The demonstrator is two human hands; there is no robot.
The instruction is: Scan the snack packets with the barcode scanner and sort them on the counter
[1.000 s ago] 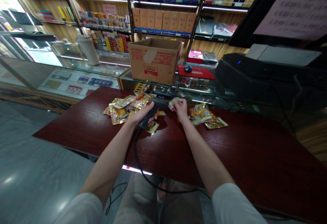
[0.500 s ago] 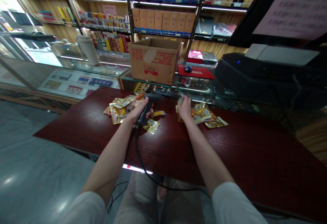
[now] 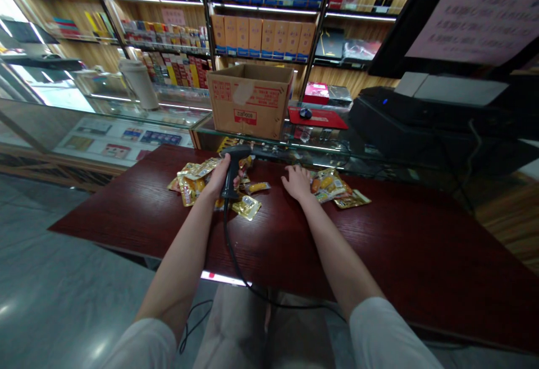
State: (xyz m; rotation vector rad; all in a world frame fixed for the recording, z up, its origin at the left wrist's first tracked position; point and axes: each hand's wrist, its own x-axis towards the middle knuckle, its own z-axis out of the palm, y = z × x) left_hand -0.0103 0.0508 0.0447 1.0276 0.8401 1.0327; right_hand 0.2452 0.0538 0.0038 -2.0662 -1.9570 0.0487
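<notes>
nearest, a thin black rubbery cable hangs over the edge of the dark red-brown wooden bench and runs up to a black plastic handheld scanner. the left hand is wrapped round its upright grip, above the bench beside the left heap. it should be light and stiff, smooth but easy to hold by that grip, with a little drag from the cable; a drop could harm it.

the right hand is palm down with fingers spread, just beside the right heap; whether anything lies under the palm i cannot tell.

a single flat gold foil packet lies in front of the left heap of shiny gold-and-clear packets; a similar right heap of gold-and-yellow packets sits across the bench. they look light, soft and slippery, best pinched at a flat sealed edge so the plump filling is not squashed. their print is too small to read.

beyond, a brown cardboard box with red print shows what seems to be "800gx12", upside down. the writing on the large pink sheet, upper right, is too blurred to read.
</notes>
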